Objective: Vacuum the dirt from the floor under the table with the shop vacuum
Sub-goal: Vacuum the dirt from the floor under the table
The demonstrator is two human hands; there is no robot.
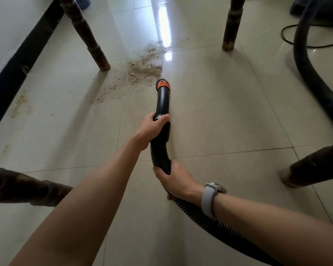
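Hands: two, both on the one hose point(160, 154).
Left hand point(152, 129): grip wrapped round the black nozzle tube point(162, 101).
Right hand point(174, 178): grip curled round the ribbed hose (a pale watch point(210, 196) on that wrist).
Nozzle tip point(162, 84): one, orange-collared, at the near edge of the dirt.
Dirt point(142, 68): one scattered brown patch on the tiled floor point(229, 112), between the far legs.
Desk legs: four in view, including the far-left leg point(88, 35).
Cable point(311, 45): one, far right.
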